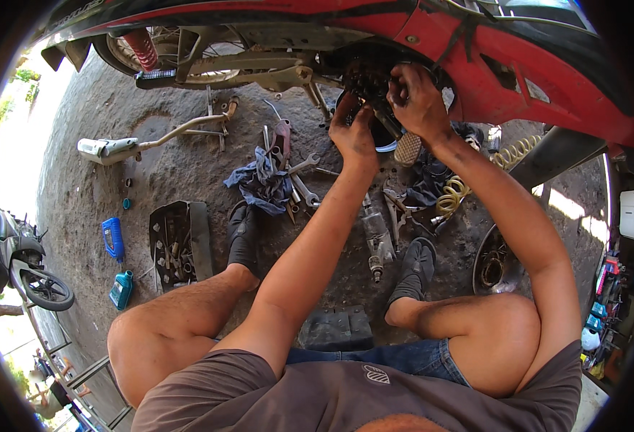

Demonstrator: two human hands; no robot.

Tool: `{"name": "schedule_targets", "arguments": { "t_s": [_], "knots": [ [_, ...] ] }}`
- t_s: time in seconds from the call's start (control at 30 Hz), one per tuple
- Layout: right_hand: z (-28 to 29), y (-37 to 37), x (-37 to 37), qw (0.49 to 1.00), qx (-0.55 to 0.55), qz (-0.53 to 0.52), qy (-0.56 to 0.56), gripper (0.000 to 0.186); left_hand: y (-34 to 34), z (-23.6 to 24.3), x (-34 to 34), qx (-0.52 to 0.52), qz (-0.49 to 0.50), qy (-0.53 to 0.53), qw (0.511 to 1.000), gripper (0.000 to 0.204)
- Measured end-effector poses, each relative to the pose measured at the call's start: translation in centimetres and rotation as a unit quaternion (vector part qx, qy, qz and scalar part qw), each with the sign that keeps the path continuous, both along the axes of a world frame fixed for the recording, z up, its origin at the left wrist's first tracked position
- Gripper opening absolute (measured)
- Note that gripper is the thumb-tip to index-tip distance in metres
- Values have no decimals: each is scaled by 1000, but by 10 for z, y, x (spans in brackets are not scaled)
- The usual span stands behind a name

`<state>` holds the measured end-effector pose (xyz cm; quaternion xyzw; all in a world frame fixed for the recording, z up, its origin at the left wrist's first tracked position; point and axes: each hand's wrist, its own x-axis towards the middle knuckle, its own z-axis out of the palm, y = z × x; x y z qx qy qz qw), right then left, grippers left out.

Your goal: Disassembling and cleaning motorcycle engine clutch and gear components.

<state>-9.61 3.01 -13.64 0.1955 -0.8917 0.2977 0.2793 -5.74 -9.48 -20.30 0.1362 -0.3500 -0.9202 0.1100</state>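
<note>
A red motorcycle [547, 79] stands across the top, its dark, greasy engine [366, 78] exposed underneath. Both my arms reach up to that engine. My left hand [354, 131] is at its lower left side, thumb and fingers bent toward each other; what lies between them is too dark to name. To its right, my right hand [418, 102] has its fingers curled in against the engine's right side, and anything in them is hidden. Just below my right hand is a rubber-covered foot peg [407, 149].
Wrenches [304, 189], a blue rag [261, 180] and an exhaust pipe with muffler [112, 150] lie on the floor. A parts bin [200, 245] and oil bottles [113, 239] are left. Nearer the right are a coil spring [452, 196] and a round pan [481, 266].
</note>
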Motion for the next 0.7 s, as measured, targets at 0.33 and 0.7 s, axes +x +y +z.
{"name": "schedule_targets", "arguments": {
  "t_s": [0.33, 0.7],
  "knots": [
    [0, 0, 1, 1000, 9, 1, -4, 24, 3, 3, 1, 47, -5, -1, 999, 50],
    [1, -1, 2, 1000, 6, 2, -7, 25, 1, 6, 1, 74, -21, -40, 996, 45]
  ]
}}
